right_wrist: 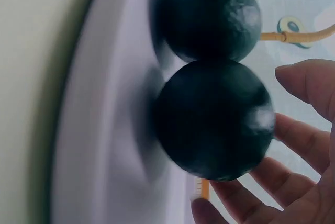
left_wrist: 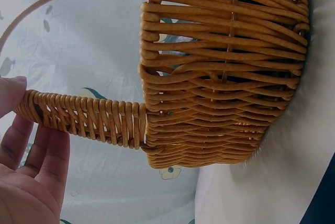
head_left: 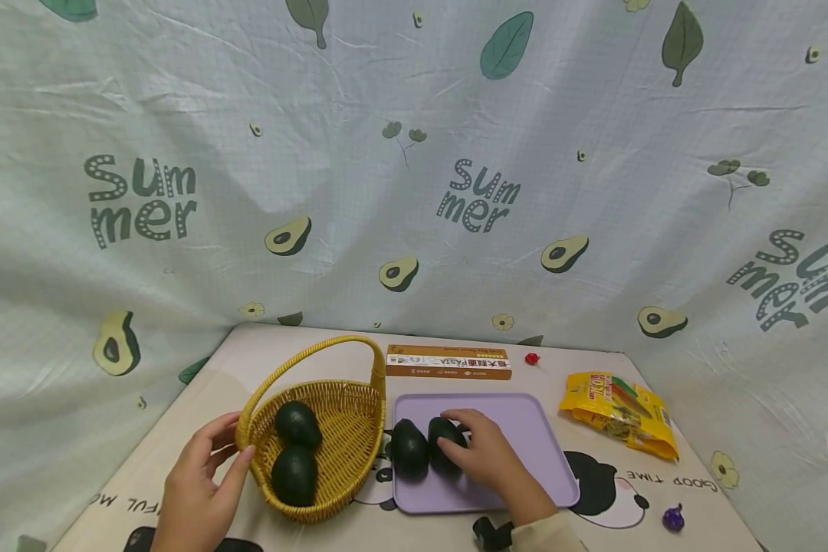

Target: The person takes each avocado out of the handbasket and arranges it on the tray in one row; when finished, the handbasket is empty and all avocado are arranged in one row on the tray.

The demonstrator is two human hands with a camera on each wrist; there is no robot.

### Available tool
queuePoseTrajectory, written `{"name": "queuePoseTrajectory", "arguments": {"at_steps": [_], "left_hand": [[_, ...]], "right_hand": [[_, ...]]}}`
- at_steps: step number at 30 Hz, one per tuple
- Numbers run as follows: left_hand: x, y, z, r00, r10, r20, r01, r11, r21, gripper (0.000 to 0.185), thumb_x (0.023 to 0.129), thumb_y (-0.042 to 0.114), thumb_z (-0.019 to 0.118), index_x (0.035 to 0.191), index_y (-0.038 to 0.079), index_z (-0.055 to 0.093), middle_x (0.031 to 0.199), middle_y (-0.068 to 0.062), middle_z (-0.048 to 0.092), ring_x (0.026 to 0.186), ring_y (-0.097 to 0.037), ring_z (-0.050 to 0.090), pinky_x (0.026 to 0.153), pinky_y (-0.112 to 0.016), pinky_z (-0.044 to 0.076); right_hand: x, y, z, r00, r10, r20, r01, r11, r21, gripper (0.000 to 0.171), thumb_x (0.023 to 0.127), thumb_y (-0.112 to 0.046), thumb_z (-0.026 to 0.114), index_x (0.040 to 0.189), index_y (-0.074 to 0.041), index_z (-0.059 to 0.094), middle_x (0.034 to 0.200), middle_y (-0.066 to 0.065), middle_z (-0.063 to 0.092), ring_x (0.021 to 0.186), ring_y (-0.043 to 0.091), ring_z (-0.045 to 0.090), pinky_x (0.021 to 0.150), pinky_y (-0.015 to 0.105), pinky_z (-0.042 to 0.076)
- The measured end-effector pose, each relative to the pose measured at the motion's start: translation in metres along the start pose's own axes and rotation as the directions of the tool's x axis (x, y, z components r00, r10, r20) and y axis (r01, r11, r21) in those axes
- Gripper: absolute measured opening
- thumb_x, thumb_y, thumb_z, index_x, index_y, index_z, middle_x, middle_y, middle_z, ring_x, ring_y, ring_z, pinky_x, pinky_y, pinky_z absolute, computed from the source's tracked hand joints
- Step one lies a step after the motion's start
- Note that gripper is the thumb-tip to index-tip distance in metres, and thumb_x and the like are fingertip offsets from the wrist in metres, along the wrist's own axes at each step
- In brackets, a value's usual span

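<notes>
Seemingly, the right grip (head_left: 486, 451) touches the rightmost avocado (right_wrist: 212, 122).

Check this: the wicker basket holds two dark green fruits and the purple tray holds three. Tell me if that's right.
One count is wrong: the purple tray holds two dark green fruits, not three, as the head view shows. The wicker basket does hold two.

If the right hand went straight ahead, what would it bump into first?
The right hand would likely meet the nearer avocado on the lilac tray, right by its fingers; whether they touch is unclear. The farther avocado lies just beyond.
</notes>
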State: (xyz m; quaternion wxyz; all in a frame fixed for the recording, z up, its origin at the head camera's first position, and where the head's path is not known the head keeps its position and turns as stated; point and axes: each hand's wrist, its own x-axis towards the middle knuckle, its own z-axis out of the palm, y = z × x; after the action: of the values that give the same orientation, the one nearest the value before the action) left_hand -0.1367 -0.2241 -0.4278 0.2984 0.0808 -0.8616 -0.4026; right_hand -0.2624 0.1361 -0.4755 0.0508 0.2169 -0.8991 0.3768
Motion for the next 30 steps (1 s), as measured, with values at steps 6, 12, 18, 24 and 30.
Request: {"name": "queuePoseTrajectory", "arguments": {"at_steps": [6,12,18,24,30], "left_hand": [[0.000,0.000,0.000,1.000,-0.005,-0.004,0.005,1.000,0.002,0.053,0.092,-0.005,0.072,0.140,0.005,0.052,0.125,-0.010,0.062,0.114,-0.023,0.062,0.093,-0.032,0.057],[0.000,0.001,0.000,1.000,-0.007,0.000,0.007,1.000,0.007,0.053,0.091,-0.005,0.072,0.140,0.006,0.052,0.125,-0.010,0.062,0.114,-0.023,0.062,0.094,-0.037,0.056],[0.000,0.001,0.000,1.000,-0.027,0.011,0.026,1.000,0.003,0.052,0.093,-0.003,0.071,0.140,0.007,0.052,0.125,-0.009,0.062,0.115,-0.024,0.062,0.095,-0.042,0.056],[0.002,0.000,0.000,1.000,-0.016,0.005,0.015,1.000,0.007,0.052,0.092,-0.004,0.072,0.139,0.006,0.053,0.125,-0.009,0.062,0.114,-0.023,0.062,0.092,-0.029,0.058],[0.002,-0.001,0.000,1.000,-0.012,0.005,0.012,1.000,0.004,0.053,0.092,-0.002,0.073,0.140,0.007,0.053,0.124,-0.009,0.062,0.113,-0.024,0.062,0.091,-0.013,0.056]], "right_hand": [[0.002,-0.010,-0.006,1.000,-0.010,-0.029,0.010,1.000,-0.013,0.040,0.093,-0.028,0.075,0.128,-0.011,0.069,0.129,0.006,0.069,0.114,0.030,0.066,0.098,0.052,0.057],[0.003,-0.022,-0.011,0.998,-0.050,-0.047,0.049,0.999,-0.016,0.038,0.093,-0.027,0.074,0.127,-0.011,0.070,0.126,0.004,0.071,0.115,0.028,0.066,0.100,0.054,0.056],[0.003,-0.034,-0.013,0.998,-0.060,-0.020,0.060,0.998,0.028,0.042,0.094,-0.029,0.074,0.131,-0.012,0.068,0.126,0.004,0.071,0.118,0.023,0.066,0.105,0.051,0.055],[0.008,-0.050,-0.015,0.996,-0.081,0.039,0.075,0.988,0.135,0.056,0.093,-0.032,0.076,0.141,-0.012,0.056,0.130,0.007,0.068,0.123,0.024,0.065,0.107,0.043,0.055],[0.012,-0.065,-0.013,0.985,-0.151,0.078,0.139,0.980,0.146,0.053,0.093,-0.034,0.075,0.138,-0.010,0.059,0.133,0.008,0.068,0.126,0.023,0.063,0.109,0.043,0.054]]}}
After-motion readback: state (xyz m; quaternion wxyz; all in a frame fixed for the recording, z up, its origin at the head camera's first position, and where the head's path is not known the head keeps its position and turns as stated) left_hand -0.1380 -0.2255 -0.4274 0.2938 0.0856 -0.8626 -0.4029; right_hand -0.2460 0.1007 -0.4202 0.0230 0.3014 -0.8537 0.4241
